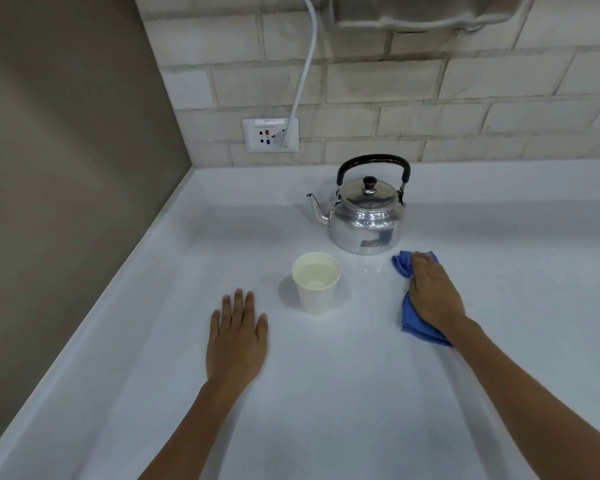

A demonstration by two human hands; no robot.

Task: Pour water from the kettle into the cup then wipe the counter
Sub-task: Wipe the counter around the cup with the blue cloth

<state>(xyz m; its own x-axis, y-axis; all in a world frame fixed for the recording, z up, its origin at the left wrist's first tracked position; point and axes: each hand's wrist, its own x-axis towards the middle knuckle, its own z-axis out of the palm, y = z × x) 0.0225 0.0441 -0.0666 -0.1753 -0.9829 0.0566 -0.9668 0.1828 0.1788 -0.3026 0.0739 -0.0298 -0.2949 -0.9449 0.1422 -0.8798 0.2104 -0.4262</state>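
White counter: cup holds water, kettle lidded.

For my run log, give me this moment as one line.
phase: wiping | right hand: flat on blue cloth | left hand: flat on counter | cup: holds water | kettle: upright behind

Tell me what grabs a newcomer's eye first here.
The shiny metal kettle with a black handle stands at the back of the white counter. Nearer, a white paper cup holds water. The right hand presses a blue cloth flat; the left hand rests palm-down.
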